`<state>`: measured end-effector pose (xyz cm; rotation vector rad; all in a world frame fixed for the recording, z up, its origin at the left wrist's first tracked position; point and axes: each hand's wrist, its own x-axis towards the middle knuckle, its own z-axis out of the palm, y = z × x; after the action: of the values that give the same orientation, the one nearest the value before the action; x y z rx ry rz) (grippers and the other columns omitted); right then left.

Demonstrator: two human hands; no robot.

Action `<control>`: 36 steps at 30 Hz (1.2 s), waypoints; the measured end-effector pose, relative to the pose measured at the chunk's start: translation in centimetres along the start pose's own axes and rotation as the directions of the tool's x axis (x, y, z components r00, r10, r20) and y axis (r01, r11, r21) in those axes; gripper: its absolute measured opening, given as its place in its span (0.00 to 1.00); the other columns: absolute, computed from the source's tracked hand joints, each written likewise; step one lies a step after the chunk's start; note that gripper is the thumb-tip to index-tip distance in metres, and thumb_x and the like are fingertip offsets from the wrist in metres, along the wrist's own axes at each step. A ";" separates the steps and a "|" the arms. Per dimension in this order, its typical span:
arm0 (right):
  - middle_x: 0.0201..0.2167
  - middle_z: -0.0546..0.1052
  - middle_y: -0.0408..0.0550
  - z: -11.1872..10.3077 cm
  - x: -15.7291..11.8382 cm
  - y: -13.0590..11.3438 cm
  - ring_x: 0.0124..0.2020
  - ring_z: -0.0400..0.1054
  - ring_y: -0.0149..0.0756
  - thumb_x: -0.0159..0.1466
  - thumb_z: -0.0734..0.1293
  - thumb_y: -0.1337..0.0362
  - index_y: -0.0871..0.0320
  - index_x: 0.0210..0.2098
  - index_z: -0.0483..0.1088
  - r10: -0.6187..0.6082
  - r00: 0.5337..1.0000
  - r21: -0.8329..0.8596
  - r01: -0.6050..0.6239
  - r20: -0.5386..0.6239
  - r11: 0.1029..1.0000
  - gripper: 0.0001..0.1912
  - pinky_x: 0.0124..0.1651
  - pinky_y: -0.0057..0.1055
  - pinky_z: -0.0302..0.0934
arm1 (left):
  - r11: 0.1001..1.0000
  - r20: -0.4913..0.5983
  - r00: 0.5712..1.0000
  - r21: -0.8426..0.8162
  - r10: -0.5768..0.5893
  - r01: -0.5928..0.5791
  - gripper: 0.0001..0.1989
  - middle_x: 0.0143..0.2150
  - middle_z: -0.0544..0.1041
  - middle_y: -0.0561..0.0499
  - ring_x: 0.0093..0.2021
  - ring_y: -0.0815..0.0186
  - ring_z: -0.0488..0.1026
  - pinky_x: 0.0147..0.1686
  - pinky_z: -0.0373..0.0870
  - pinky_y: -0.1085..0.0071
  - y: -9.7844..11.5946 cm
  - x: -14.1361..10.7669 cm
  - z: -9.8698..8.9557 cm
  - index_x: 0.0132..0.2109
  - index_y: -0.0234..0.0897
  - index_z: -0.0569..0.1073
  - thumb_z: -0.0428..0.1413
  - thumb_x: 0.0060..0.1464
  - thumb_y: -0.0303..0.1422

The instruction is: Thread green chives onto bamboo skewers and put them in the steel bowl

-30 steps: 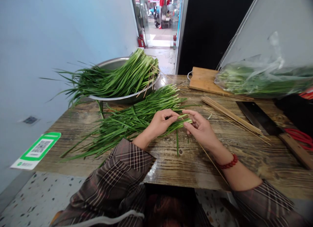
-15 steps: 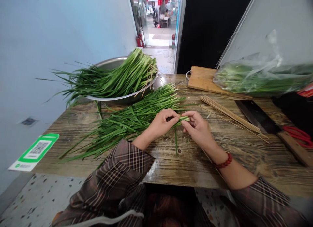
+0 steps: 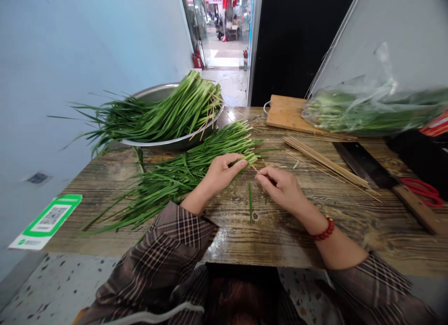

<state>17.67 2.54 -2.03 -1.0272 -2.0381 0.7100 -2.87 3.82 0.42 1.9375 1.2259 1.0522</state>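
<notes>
My left hand (image 3: 224, 172) is closed on a small bunch of chives (image 3: 249, 158), whose pale ends stick out past the thumb. A thin wooden skewer (image 3: 254, 168) runs from those ends to my right hand (image 3: 278, 185), whose thumb and fingers pinch it. Behind and left of my hands, a pile of chives (image 3: 196, 159) lies on the wooden table (image 3: 280, 236). More chives (image 3: 175, 108) fill a metal basin (image 3: 168, 142) at the back left. A bundle of skewers (image 3: 325, 162) rests to the right.
A cleaver (image 3: 367, 164) and red-handled scissors (image 3: 423, 192) lie at the right. Behind them are a cutting board (image 3: 287, 111) and a plastic bag of greens (image 3: 371, 113). A green-framed QR card (image 3: 49, 220) sits at the left edge.
My right hand has moved off the chive ends, slightly down, and now shows the skewer in its pinch. My left hand has shifted a little left with the bunch.
</notes>
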 end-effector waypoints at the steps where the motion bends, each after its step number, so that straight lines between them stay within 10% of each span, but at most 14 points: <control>1: 0.20 0.69 0.40 0.0 -0.1 -0.1 0.23 0.63 0.29 0.67 0.60 0.60 0.57 0.33 0.69 -0.011 1.000 -0.024 0.012 0.005 1.000 0.11 0.31 0.28 0.55 | 0.997 0.031 0.999 -0.079 -0.019 0.021 0.15 0.33 0.78 0.49 0.36 0.65 0.74 0.41 0.68 0.70 0.2 -0.1 0.0 0.34 0.34 0.75 0.52 0.60 0.41; 14: 0.13 0.63 0.36 1.4 -0.2 -1.1 0.17 0.58 0.28 0.68 0.57 0.59 0.56 0.28 0.66 0.126 0.992 0.162 -0.120 -0.028 0.979 0.14 0.26 0.26 0.54 | 0.972 0.185 0.978 -0.197 -0.093 0.129 0.21 0.21 0.64 0.55 0.22 0.74 0.60 0.23 0.57 0.77 0.5 -0.5 2.2 0.25 0.34 0.66 0.49 0.61 0.44; 21: 0.16 0.70 0.37 1.1 0.4 -0.2 0.13 0.60 0.26 0.62 0.64 0.50 0.57 0.33 0.65 0.354 0.916 0.381 -0.402 0.190 0.833 0.16 0.18 0.23 0.54 | 0.980 0.240 0.956 -0.069 -0.167 0.188 0.15 0.23 0.69 0.56 0.20 0.74 0.63 0.23 0.60 0.77 0.5 -0.8 2.6 0.31 0.34 0.68 0.49 0.60 0.40; 33: 0.16 0.72 0.39 2.1 0.9 0.8 0.14 0.62 0.26 0.55 0.68 0.45 0.59 0.32 0.67 0.500 0.864 0.557 -0.443 0.057 0.703 0.21 0.18 0.23 0.55 | 0.985 0.202 0.976 0.163 -0.084 0.051 0.13 0.38 0.78 0.49 0.34 0.66 0.73 0.34 0.67 0.71 -0.5 -0.8 1.8 0.43 0.34 0.73 0.56 0.56 0.39; 36: 0.16 0.72 0.39 2.1 0.9 1.3 0.13 0.62 0.26 0.57 0.68 0.48 0.58 0.33 0.67 0.486 0.873 0.492 -0.439 0.035 0.752 0.19 0.18 0.23 0.55 | 0.962 0.041 0.999 0.272 -0.017 0.005 0.14 0.33 0.77 0.50 0.32 0.67 0.71 0.34 0.65 0.71 -0.7 -0.5 0.9 0.40 0.35 0.75 0.49 0.62 0.38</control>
<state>16.16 3.64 -3.87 -1.2355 -1.3986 1.3300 -2.48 3.50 -0.75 2.1436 1.4170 0.8673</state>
